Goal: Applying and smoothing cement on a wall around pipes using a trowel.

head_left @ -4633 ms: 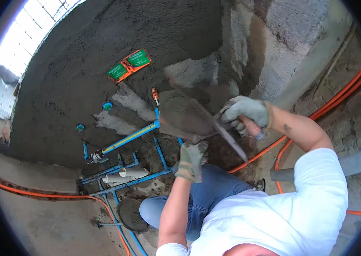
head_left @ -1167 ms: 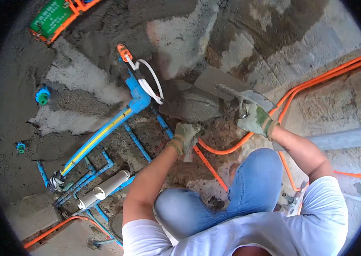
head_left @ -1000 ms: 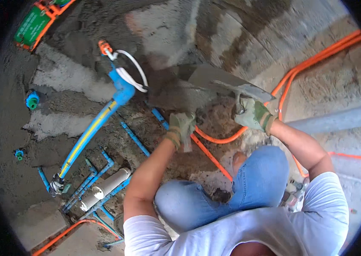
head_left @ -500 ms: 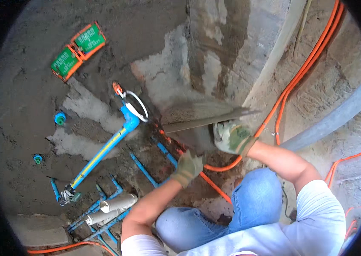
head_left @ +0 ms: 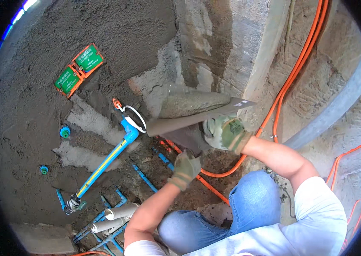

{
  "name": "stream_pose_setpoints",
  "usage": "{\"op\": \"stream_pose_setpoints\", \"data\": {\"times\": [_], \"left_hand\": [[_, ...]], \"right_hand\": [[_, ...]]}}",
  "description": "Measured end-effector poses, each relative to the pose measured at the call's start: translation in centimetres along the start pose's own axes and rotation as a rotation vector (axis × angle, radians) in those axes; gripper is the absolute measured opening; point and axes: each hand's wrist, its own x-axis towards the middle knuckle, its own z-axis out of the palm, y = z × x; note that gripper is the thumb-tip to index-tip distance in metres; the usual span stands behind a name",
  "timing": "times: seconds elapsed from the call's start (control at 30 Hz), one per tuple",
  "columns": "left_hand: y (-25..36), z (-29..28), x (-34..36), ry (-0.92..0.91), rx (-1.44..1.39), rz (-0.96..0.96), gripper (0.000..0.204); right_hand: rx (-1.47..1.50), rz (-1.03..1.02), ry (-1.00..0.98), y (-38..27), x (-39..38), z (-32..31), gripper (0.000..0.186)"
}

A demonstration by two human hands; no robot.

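Observation:
My gloved right hand is closed behind a steel plastering trowel, its handle hidden by the fingers and blade. A thick heap of wet grey mortar lies along the blade, close to the partly plastered wall. Lower and to the left, my gloved left hand is closed on what looks like a second trowel. Its dark blade reaches up under the plastering trowel, and its handle is mostly hidden in the glove.
A blue pipe with a yellow stripe slants in front of the wall, with a white loop on top. Two green-covered boxes sit in the plaster. Orange hoses curve along the right; white pipes lie lower left.
The plastering trowel has shifted slightly left and tilted, showing more of its blade and the mortar heap. My left hand stays low beneath it. The whole view has shifted slightly.

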Motion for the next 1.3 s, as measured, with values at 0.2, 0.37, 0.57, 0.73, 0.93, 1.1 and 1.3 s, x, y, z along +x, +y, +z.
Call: {"op": "stream_pose_setpoints", "data": {"times": [0.2, 0.37, 0.57, 0.73, 0.93, 1.1, 1.3], "left_hand": [[8.0, 3.4, 2.3, -0.412, 1.771, 0.383, 0.022], [11.4, 3.3, -1.1, -0.09, -0.085, -0.457, 0.016], [12.5, 1.4, -3.2, -0.079, -0.157, -0.668, 0.02], [12.2, -0.7, -4.5, 0.03, 0.229, -0.583, 0.018], [9.4, -4.4, -8.1, -0.039, 0.585, -0.382, 0.02], [10.2, -4.9, -10.6, 0.191, 0.27, -0.781, 0.026], [11.3, -3.1, -9.1, 0.132, 0.455, -0.644, 0.022]], "right_hand": [[0.656, 0.228, -0.164, 0.3, 3.4, -1.1, 0.013], [1.227, 0.036, -0.066, 2.3, 12.7, -11.6, 0.013], [1.175, 0.398, 0.258, 5.2, 13.5, -5.3, 0.012], [1.386, 0.594, 0.006, 4.8, 9.0, 7.3, 0.015], [1.402, 0.926, -0.131, 6.9, 15.1, 9.3, 0.012], [1.683, 0.83, 0.408, 3.5, 14.3, 15.3, 0.025], [1.645, 0.951, 0.313, 4.0, 16.4, 12.2, 0.034]]}}
